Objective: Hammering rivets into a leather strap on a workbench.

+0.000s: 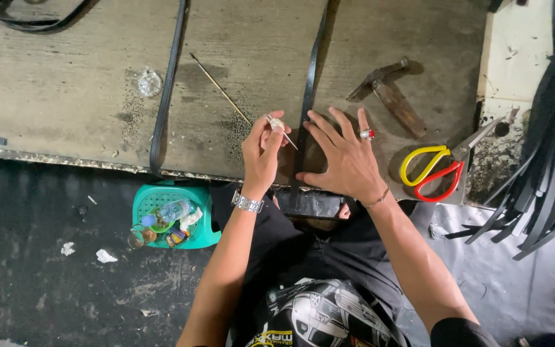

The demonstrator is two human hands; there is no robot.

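Nearest the camera, at the front edge of the bench (65, 77), a narrow black strap (306, 96) was held flat under the right hand (345, 160). That hand lay spread, fingers splayed and closed on nothing, its palm and thumb pressing the strap down where it ran over the edge toward the lap. A ring with a red stone was worn on one finger.

Just beside it, the left hand (261, 154) was pinched shut on a slim pointed tool (282, 130), a pale handle gripped between thumb and fingertips, the metal tip angled down toward the strap and close to or touching its left side. A metal watch was worn on that wrist.

The step in hand was judged to be the marking or piercing of the strap at a chosen spot. For the next move, steady downward pressure from the right hand would be called for, so that the strap could not slide, and the point would need to be set squarely before force was applied.

Toward the right edge, red-and-yellow-handled scissors (441, 168) were laid. Farther back, a hammer (390, 93) rested to the right of the strap, a thin stick (220, 90) lay to its left, and a second black strap (165, 96) ran from the far edge to the front one. Below the bench's front edge, a green basket (208, 226) of small items stood on the floor.
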